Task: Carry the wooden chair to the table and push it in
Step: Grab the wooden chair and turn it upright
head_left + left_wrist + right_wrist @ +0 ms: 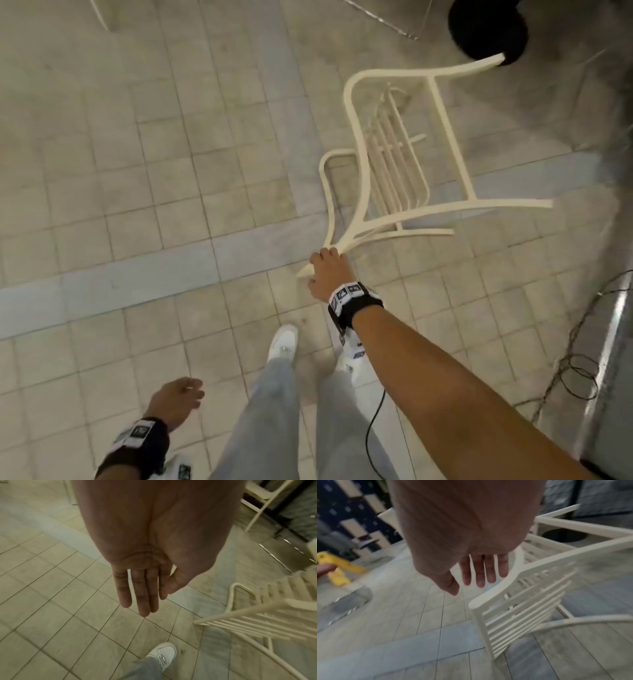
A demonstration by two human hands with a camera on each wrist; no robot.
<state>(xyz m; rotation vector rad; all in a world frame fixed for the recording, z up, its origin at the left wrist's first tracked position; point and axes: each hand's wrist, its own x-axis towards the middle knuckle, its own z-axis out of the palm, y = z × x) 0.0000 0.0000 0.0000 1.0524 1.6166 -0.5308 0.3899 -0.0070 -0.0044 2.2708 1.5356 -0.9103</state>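
Risk: held by one hand only, the chair (404, 164) may swing or twist out of the grip; its far legs could strike the dark round base (488, 31) ahead.
Cable: a black cable (575, 370) lies on the tiled floor (137, 171) at near right, a likely trip hazard.
Chair look: cream-painted, slatted seat and back, curved arms, tipped over and off the floor, right of centre.
Right hand (327, 275): grips the chair's frame at its near end in the head view; the wrist view shows the fingers straighter, so the hold looks loose.
Left hand (145, 585): fingers straight, together, holding nothing.

1. The floor (137, 192) is laid in pale square tiles crossed by wider grey bands.
2. A white shoe (283, 341) stands on it.
3. Thin black cables (579, 373) lie coiled at the right.
4. A round black base (488, 29) rests at the far edge.
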